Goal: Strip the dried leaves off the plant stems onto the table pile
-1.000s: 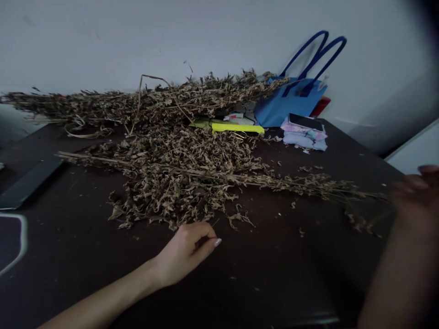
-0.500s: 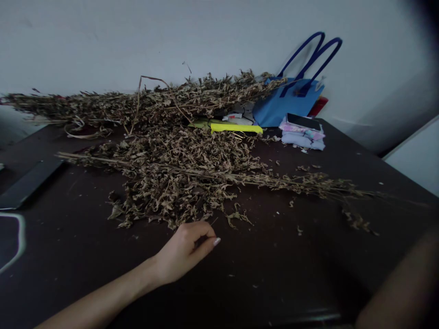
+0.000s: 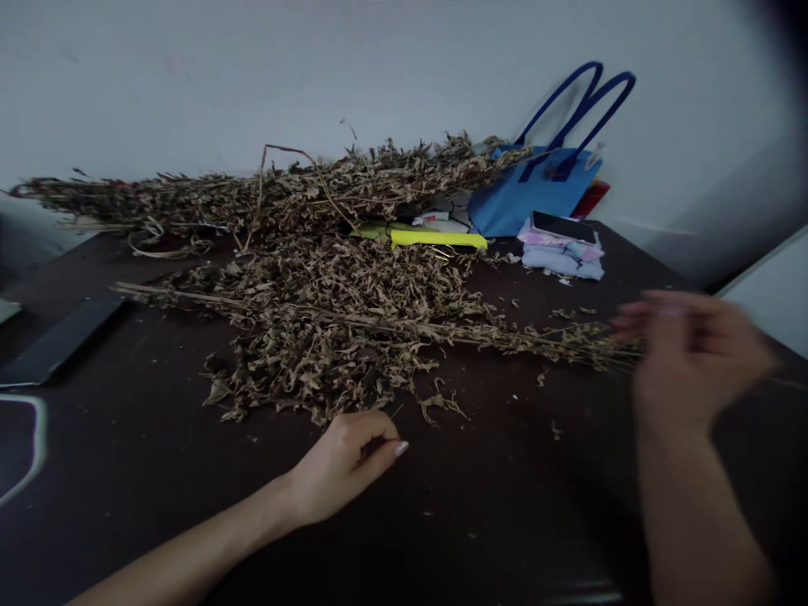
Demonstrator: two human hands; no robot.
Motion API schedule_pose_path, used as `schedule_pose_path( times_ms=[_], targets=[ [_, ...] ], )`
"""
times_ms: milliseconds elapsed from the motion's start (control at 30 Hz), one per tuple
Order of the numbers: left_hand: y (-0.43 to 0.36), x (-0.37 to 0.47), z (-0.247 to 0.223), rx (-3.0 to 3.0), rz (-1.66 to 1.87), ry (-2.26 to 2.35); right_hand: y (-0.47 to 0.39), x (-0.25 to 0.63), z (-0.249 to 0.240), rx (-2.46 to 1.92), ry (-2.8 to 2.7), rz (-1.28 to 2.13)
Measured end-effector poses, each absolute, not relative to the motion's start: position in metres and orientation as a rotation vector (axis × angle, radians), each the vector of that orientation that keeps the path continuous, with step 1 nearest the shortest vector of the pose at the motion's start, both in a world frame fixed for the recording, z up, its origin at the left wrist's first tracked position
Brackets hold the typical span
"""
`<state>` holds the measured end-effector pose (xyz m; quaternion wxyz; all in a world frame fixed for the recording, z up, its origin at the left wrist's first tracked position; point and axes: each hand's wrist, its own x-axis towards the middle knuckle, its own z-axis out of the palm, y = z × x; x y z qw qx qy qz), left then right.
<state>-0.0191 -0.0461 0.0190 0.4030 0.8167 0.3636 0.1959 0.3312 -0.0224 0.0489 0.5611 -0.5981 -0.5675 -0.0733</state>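
Resting on the tabletop (image 3: 492, 497), the left hand (image 3: 350, 463) is held with thumb and finger pressed together; by the thin end of a dried stalk (image 3: 404, 326), the right hand (image 3: 694, 353) is blurred, its grip impossible to tell. The stalk is laid crosswise over loose leaves (image 3: 328, 370), seemingly for easy reach; beyond, a bundle (image 3: 353, 187) is banked against the wall (image 3: 220, 84), perhaps for support.

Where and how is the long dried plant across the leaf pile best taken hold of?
Probably pinch the long dried plant by its bare left stem end, coming from above: that end juts beyond the leaf pile, while the right half is leafy.
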Motion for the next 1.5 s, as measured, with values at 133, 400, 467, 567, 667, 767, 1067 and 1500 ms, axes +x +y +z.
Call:
schedule_pose_path(
  times_ms=[133, 400, 467, 567, 667, 767, 1067, 1500],
  targets=[
    [-0.046, -0.020, 0.018, 2.062, 0.490, 0.925, -0.015, 0.275, 0.027, -1.282, -1.960, -0.181],
    [-0.046, -0.020, 0.021, 2.054, 0.501, 0.936, 0.018, 0.228, 0.005, -1.472, -2.437, -0.244],
    [-0.045, -0.021, 0.022, 2.043, 0.517, 0.937, 0.023, 0.225, -0.002, -1.524, -2.425, -0.317],
    [-0.043, -0.023, 0.023, 2.034, 0.549, 0.945, 0.028, 0.222, -0.010, -1.568, -2.356, -0.374],
    [-0.040, -0.026, 0.024, 2.032, 0.594, 0.968, 0.030, 0.223, -0.011, -1.564, -2.311, -0.389],
    [-0.038, -0.029, 0.025, 2.028, 0.634, 0.981, 0.029, 0.230, -0.007, -1.538, -2.270, -0.404],
    [-0.032, -0.036, 0.020, 2.242, 0.795, 0.988, 0.020, 0.270, 0.014, -1.469, -2.087, -0.522],
    [0.009, -0.058, -0.004, 2.673, 0.647, 1.360, 0.020, 0.288, 0.024, -1.541, -1.864, -0.376]
  ],
)
